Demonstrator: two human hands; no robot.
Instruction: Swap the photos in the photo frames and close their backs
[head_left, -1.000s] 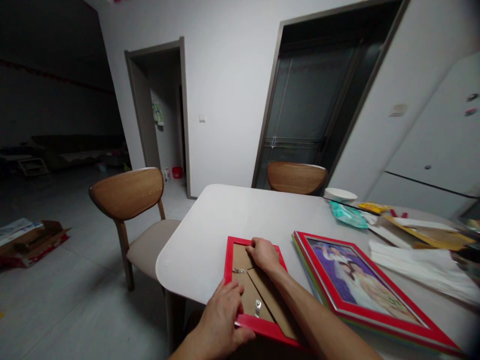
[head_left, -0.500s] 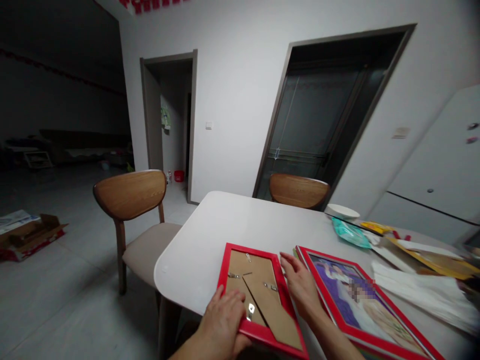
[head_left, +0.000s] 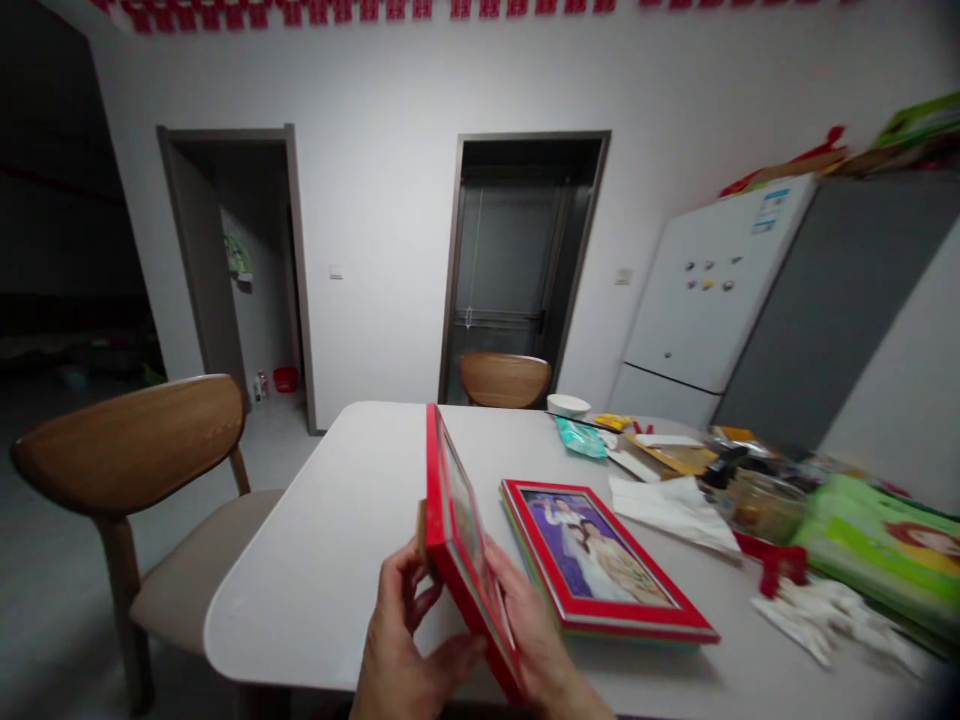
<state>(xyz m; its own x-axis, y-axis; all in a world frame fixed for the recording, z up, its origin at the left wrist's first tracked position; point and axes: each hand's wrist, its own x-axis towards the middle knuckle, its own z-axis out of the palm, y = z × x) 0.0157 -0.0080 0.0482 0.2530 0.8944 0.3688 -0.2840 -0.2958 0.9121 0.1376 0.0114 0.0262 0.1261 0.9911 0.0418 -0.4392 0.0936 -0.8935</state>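
Observation:
A red picture frame (head_left: 442, 520) stands tilted nearly upright over the white table (head_left: 300, 580), its edge toward me. Around its back and lower edge my left hand (head_left: 412, 630) is closed, with the brown stand partly showing beside the fingers. My right hand (head_left: 525, 620) presses against the glazed front side, so most of the picture there is hidden. Just right of my right hand, a second red photo frame (head_left: 600, 608) lies face up on top of something with greenish edges, showing a photo of people on purple.
A teal packet (head_left: 581, 437), a white bowl (head_left: 568, 405), white paper (head_left: 679, 510), a clear container (head_left: 761, 505) and a green package (head_left: 885, 550) crowd the table's right side. Wooden chairs stand at the left (head_left: 135, 440) and far side (head_left: 504, 380). A fridge (head_left: 697, 300) is behind.
The held frame has been lifted from lying back-up and turned up on edge. My right hand has moved onto its front. The view has swung right.

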